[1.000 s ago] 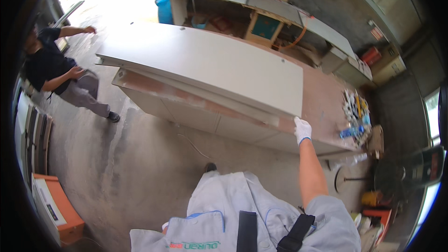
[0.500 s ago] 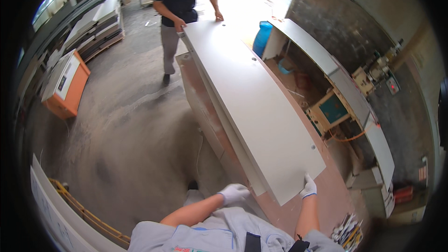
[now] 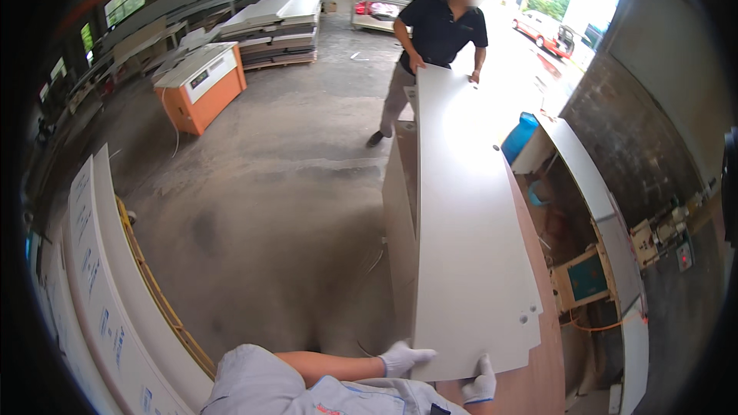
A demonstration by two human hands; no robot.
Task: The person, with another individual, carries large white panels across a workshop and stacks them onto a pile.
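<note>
Now the long white panel (image 3: 461, 207) is seen lying flat on a stack of boards (image 3: 400, 207) over the reddish-brown tabletop (image 3: 550, 353), its near end held at the tabletop's near edge. The left hand (image 3: 403, 356), gloved in white, is closed on the panel's near left corner, fingers (image 3: 421, 353) wrapped over the edge; the right hand (image 3: 480, 384), also gloved, is clamped on the near edge toward the right corner, so both sets of fingers are taken up by the panel. At the far end, the panel is gripped by a co-worker in a dark shirt (image 3: 438, 27), hands set on its far corners. For this carry to go well, the panel would best be kept level between the two ends, lifted clear of the stack rather than dragged, and both grips kept well out toward the corners so that the long sheet is not allowed to twist or sag. A blue barrel (image 3: 519, 137) is noted just beside the tabletop's far right edge, and an orange machine (image 3: 201, 84) well apart on the floor. The undersides of both gloves are hidden by the panel, the right forearm is cut off by the lower edge, and whether the panel has been raised off the stack cannot be told.
</note>
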